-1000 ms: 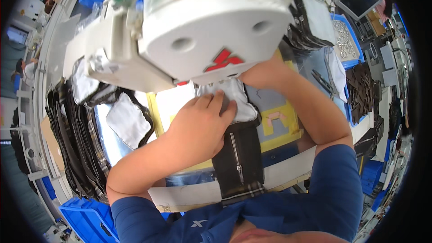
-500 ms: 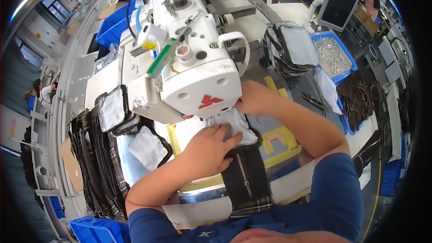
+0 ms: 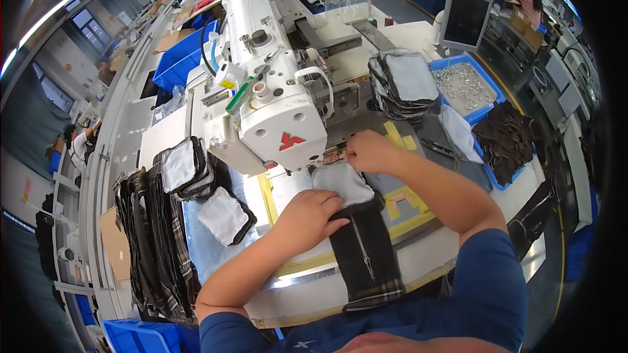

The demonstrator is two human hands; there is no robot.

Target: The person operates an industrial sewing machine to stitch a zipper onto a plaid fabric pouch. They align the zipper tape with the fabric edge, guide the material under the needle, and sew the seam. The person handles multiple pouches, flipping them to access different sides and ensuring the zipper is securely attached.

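Observation:
A light grey padded fabric panel with black edges (image 3: 347, 183) lies under the head of a white sewing machine (image 3: 284, 134). From it a black fabric strip with a zipper (image 3: 362, 245) runs toward me, ending in a plaid edge. My left hand (image 3: 311, 216) rests on the panel's left side, fingers laid flat and thumb apart over the strip. At the panel's far right corner, my right hand (image 3: 371, 150) is closed in a pinch; what its fingertips hold is too small to make out.
Padded panels are stacked at left (image 3: 180, 167) and beyond my right hand (image 3: 409, 82). Dark plaid pieces (image 3: 147, 242) hang at left. Right stand a blue tray of metal rings (image 3: 494, 95), brown pieces (image 3: 504, 140) and pliers (image 3: 438, 148). Yellow tape (image 3: 412, 206) marks the worktop.
The panel now shows clear of the machine head, nearer to me. My left hand's fingers have drawn together at its left side. My right hand has come out from beside the head. The view has shifted.

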